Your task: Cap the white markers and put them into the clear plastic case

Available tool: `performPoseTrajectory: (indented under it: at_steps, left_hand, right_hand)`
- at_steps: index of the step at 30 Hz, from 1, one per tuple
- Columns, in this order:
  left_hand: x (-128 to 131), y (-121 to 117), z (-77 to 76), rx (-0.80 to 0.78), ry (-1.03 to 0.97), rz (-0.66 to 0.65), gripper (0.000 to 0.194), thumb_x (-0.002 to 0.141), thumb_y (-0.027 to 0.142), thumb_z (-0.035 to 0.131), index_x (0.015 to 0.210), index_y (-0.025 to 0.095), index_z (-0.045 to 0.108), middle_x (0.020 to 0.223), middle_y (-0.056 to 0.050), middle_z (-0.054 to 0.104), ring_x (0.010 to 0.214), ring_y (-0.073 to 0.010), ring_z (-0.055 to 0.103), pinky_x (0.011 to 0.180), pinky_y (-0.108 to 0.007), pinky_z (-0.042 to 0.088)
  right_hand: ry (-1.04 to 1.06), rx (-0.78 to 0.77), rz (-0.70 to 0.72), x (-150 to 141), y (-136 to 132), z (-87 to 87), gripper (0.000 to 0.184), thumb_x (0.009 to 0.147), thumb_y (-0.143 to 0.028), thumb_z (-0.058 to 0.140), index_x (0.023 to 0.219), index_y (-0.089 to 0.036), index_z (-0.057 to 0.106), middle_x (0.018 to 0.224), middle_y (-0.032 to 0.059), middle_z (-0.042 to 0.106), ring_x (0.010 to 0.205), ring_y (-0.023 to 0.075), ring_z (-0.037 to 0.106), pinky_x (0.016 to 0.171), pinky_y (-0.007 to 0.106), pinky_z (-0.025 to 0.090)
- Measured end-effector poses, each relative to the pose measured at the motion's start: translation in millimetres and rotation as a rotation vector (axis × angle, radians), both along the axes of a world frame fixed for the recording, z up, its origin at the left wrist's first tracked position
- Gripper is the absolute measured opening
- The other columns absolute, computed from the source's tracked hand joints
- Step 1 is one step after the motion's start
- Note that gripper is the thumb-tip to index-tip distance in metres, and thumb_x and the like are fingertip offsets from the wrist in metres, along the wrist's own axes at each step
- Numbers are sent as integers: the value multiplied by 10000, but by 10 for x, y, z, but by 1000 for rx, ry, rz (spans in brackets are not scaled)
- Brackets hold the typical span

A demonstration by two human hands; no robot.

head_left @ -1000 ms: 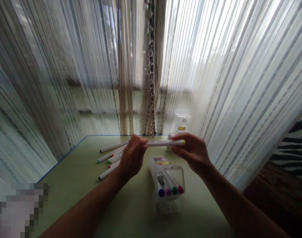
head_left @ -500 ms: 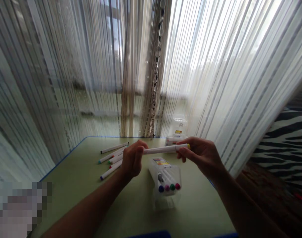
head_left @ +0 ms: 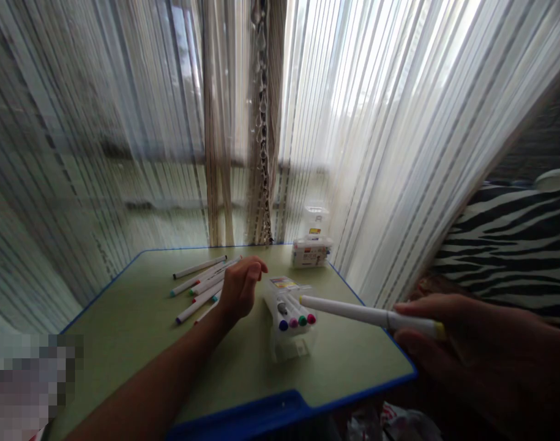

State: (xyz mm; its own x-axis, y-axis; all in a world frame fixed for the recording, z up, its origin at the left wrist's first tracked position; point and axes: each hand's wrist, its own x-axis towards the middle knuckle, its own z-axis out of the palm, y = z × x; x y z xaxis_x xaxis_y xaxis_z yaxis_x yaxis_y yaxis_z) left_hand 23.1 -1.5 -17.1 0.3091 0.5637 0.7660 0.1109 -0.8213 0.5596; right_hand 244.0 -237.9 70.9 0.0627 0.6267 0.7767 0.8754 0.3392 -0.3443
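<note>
My right hand [head_left: 467,349], off the table's right edge, pinches a white marker [head_left: 348,311] with yellow at both ends. The marker points left, its far tip in front of a clear plastic case [head_left: 293,300]. In that case lie several markers whose blue, pink, green and red ends face me. Left of the case is my left hand [head_left: 240,288], fingers curled in, with nothing visible in them. Several loose white markers [head_left: 199,303] with coloured ends are spread on the table beside and partly behind that hand.
A second clear case [head_left: 311,252] with its lid up stands at the far right corner of the pale green table [head_left: 123,343]. Blue edging [head_left: 289,401] runs along the table's front. String curtains [head_left: 376,153] hang behind, and a zebra-striped cloth [head_left: 513,239] is at right.
The marker has come away from my left hand and moved right and nearer in my right hand. My left hand stays over the table. The view has turned a little right.
</note>
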Motion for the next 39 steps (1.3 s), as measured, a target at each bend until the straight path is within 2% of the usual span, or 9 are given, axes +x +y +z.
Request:
performPoseTrajectory:
  at_steps: [5, 11, 16, 21, 28, 34, 39]
  left_hand:
    - [2, -5, -16, 7, 28, -10, 453, 1009, 398, 320, 762, 169, 624, 607, -8, 542, 539, -136, 506, 527, -270, 375]
    - [-8, 15, -28, 1, 36, -11, 454, 1010, 397, 326, 756, 170, 625, 595, -6, 543, 531, -138, 511, 523, -272, 375]
    - [-19, 38, -48, -8, 50, -11, 444, 1012, 395, 332, 768, 170, 625, 604, -5, 547, 524, -131, 508, 519, -268, 375]
    - [-31, 56, -70, -31, 76, -2, 451, 1010, 408, 323, 772, 171, 624, 613, -10, 554, 529, -136, 511, 514, -268, 376]
    - [-44, 80, -77, -38, 90, 17, 447, 1012, 401, 328, 775, 171, 629, 622, -13, 569, 534, -133, 521, 517, -268, 380]
    - [-41, 93, -91, -31, 90, 17, 439, 1012, 394, 330, 772, 172, 622, 615, -11, 561, 534, -135, 519, 509, -269, 374]
    - [-43, 101, -97, -42, 100, 15, 432, 1013, 389, 337, 775, 172, 625, 610, -11, 558, 524, -134, 511, 503, -271, 369]
  right_hand:
    - [-143, -7, 77, -173, 203, -126, 150, 804, -239, 742, 951, -260, 716, 592, -31, 660, 404, 111, 562, 440, 223, 496]
    - [-142, 3, 195, -363, 450, -228, 126, 807, -136, 711, 913, -199, 687, 645, -30, 673, 508, 89, 623, 517, 181, 498]
    - [-155, -8, 220, -446, 593, -331, 92, 815, -140, 703, 900, -168, 681, 645, -13, 649, 525, 107, 610, 509, 211, 475]
    - [-194, -93, 247, -480, 709, -427, 78, 846, -171, 694, 924, -166, 685, 725, 25, 675, 601, 148, 634, 562, 251, 503]
    - [-213, -108, 230, -480, 783, -501, 97, 876, -244, 692, 941, -181, 727, 788, 73, 727, 676, 183, 692, 634, 270, 556]
    - [-201, -114, 247, -463, 806, -536, 130, 868, -239, 703, 977, -173, 729, 824, 82, 744, 711, 193, 709, 655, 278, 572]
    - [-182, -63, 285, -369, 729, -421, 143, 855, -247, 721, 967, -159, 727, 801, 56, 744, 605, 140, 664, 558, 238, 523]
